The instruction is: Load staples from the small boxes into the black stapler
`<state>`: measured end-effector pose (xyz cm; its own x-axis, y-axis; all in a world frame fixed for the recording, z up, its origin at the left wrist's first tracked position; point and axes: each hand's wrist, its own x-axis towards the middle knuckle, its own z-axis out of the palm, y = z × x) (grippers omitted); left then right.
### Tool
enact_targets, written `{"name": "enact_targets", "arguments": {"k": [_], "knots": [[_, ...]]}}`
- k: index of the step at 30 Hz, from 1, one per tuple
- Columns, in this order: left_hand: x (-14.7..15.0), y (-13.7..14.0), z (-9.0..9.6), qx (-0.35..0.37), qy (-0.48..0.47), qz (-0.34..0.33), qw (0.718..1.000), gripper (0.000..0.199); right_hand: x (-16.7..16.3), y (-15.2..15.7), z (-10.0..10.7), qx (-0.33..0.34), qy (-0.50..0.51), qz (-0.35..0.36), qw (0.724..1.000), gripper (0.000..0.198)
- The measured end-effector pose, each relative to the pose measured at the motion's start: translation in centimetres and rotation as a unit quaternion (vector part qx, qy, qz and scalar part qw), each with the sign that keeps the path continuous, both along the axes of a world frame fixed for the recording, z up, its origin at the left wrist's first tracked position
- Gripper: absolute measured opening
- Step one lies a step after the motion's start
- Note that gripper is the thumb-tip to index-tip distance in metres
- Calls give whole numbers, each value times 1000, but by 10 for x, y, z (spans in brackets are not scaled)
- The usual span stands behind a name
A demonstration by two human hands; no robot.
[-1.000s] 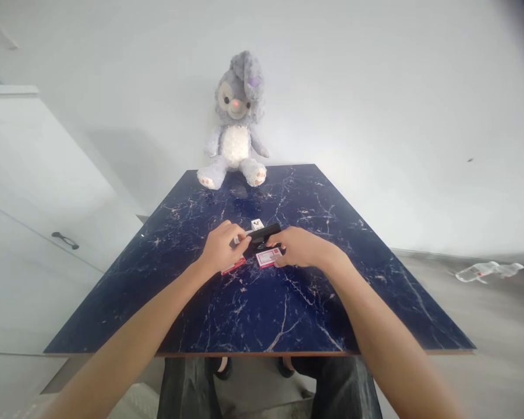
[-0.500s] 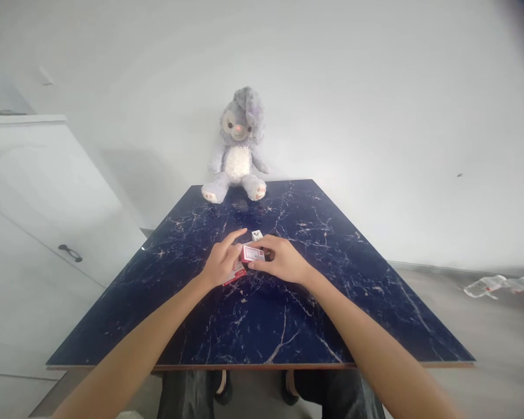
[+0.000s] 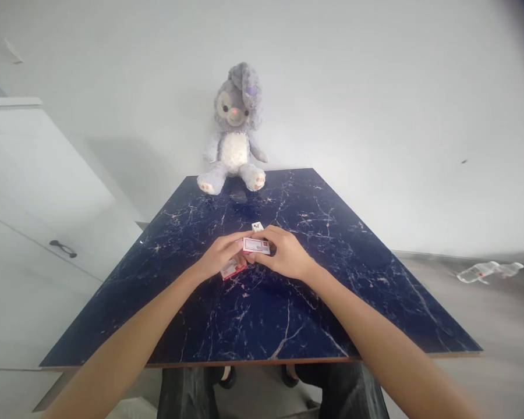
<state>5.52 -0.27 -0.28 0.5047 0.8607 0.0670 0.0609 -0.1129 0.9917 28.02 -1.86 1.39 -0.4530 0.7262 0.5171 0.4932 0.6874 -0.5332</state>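
Observation:
A small red-and-white cardboard box (image 3: pixel 256 245) is held up over the middle of the table between my two hands. My right hand (image 3: pixel 288 251) grips its right part, thumb below and fingers along the top. At the box's left end, my left hand (image 3: pixel 218 255) closes in with thumb and index finger on it; the exact hold is partly hidden. Beneath my left hand lies a second red-and-white box (image 3: pixel 232 269), flat on the table and partly covered by the fingers. Just behind the held box sits a small white box with dark marks (image 3: pixel 257 226).
The dark blue marbled table (image 3: pixel 288 314) carries a grey-lilac plush toy (image 3: pixel 234 139), seated at the far edge against the wall. A white cabinet (image 3: pixel 35 192) stands left. Clear plastic bottles (image 3: pixel 480 272) lie on the floor at right.
My left index finger, stretched out before, has come down to the held box's left end. The view has shifted slightly. The box stays in my right hand.

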Motion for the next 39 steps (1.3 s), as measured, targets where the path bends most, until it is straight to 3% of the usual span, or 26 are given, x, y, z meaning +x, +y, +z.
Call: {"name": "enact_targets", "arguments": {"k": [3, 8, 14, 18, 21, 24, 26, 28, 30, 33, 35, 37, 39], "knots": [[1, 1, 1, 31, 68, 72, 995, 43, 3, 1, 2, -14, -50, -10, 999, 25], [2, 7, 1, 48, -19, 222, 974, 29, 4, 2, -2, -19, -118, -26, 992, 28], [-3, 12, 4, 25, -60, 251, 966, 28, 14, 6, -2, -84, -150, 57, 983, 33], [-7, 19, 3, -4, -102, 237, 966, 29, 19, 10, 3, -141, -20, 80, 987, 28], [-21, 30, 4, -48, -116, 228, 966, 29, 26, 13, 11, -194, 204, 118, 952, 53], [-48, 38, 15, -46, 25, 189, 981, 28, 36, 13, 21, -200, 404, 177, 875, 71], [-68, 38, 27, -14, 161, 83, 983, 30, 42, 11, 27, -198, 473, 191, 837, 74], [-82, 34, 38, -8, 246, -44, 968, 40, 46, 9, 30, -200, 505, 197, 816, 75], [-86, 30, 43, -11, 274, -133, 952, 55, 47, 8, 29, -210, 513, 194, 810, 74], [-76, 26, 41, 19, 315, -193, 929, 73, 41, 12, 17, -227, 482, 169, 829, 70], [-64, 25, 37, 44, 362, -198, 910, 77, 32, 14, 4, -204, 443, 132, 863, 66], [-54, 23, 33, 64, 396, -187, 897, 78, 21, 13, -10, -97, 407, 48, 907, 62], [-49, 20, 30, 80, 405, -179, 893, 73, 9, 7, -21, -17, 262, 13, 965, 57]]}}
